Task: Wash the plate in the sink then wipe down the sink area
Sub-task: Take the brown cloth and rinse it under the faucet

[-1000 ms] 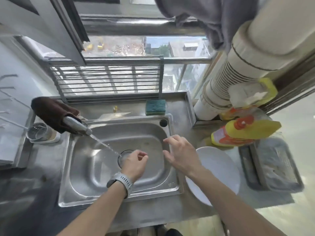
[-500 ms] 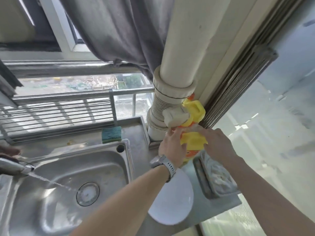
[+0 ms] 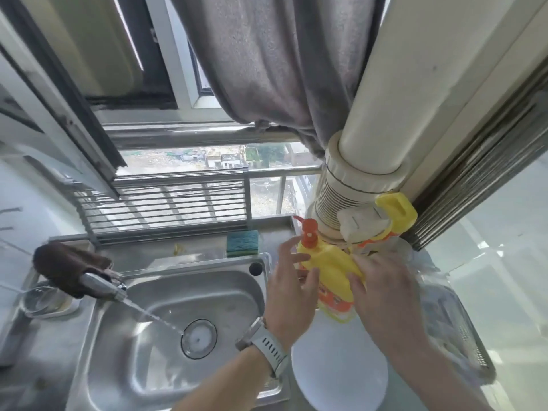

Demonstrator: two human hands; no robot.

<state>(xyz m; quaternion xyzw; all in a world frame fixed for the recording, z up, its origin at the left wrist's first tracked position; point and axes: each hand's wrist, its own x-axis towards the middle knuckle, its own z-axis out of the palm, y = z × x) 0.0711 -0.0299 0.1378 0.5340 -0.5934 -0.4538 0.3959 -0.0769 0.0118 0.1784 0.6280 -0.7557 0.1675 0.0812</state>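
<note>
We see a glossy stainless-steel sink (image 3: 118,336), a smooth white plate (image 3: 338,378), a shiny yellow plastic pump bottle (image 3: 329,262) — and a rough-topped sponge (image 3: 242,242), matt grey cloth curtain (image 3: 267,60).

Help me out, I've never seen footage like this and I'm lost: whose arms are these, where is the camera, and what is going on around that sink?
There is no machine here. A person wears a wide-angle camera on the head, looking forward and down, so the two arms coming in from the bottom are their own.

The left hand, with a watch on its wrist, has spread fingers beside a yellow pump bottle with an orange pump top. The right hand grips that bottle from the other side.

Below them a white plate lies on the metal counter, right of the steel sink. The tap is running, its stream landing near the drain. A green and yellow sponge sits behind the sink, and a second yellow bottle stands against the big white pipe.
</note>
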